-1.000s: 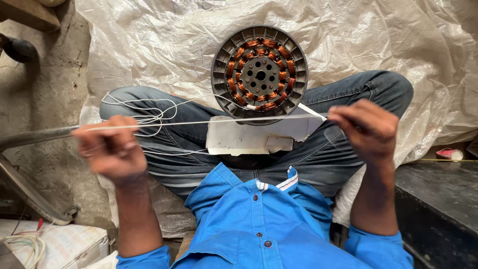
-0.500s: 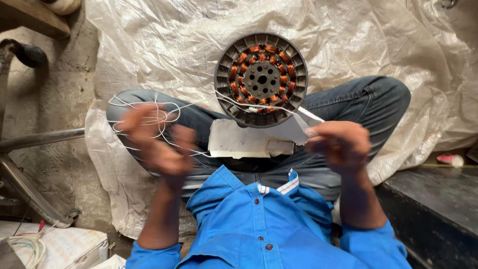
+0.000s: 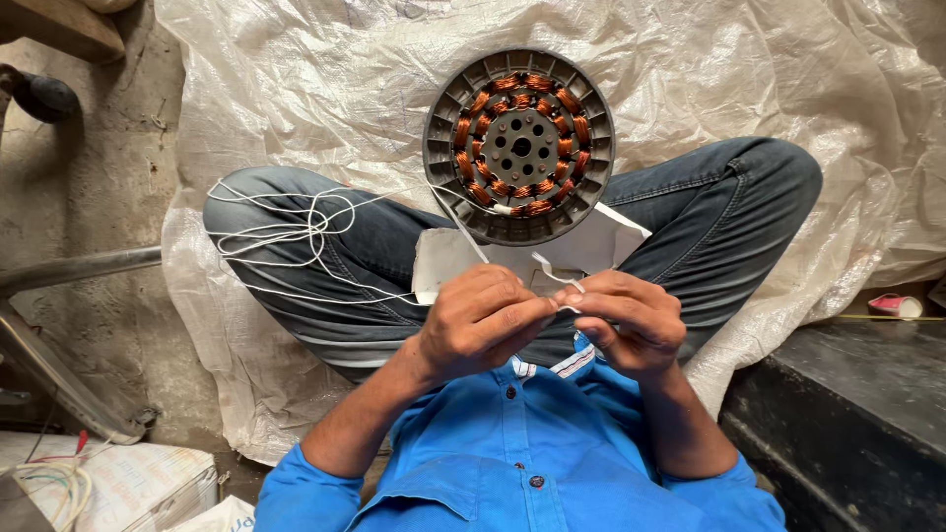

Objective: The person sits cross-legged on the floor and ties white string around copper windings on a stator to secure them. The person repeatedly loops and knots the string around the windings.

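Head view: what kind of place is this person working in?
Probably a small motor-rewinding workshop, with work done sitting on the floor. A round stator with copper coils rests on the lap, white thread lies over one knee, and a woven plastic sheet covers the rough ground.

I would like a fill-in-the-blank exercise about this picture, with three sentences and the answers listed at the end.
1. The coils wound inside the round motor stator have the colour of ____.
2. The left hand and the right hand meet in front of the chest and pinch a thin white ____ between them.
3. The loose white string lies over the person's left ____.

Missing words: copper; strip; knee
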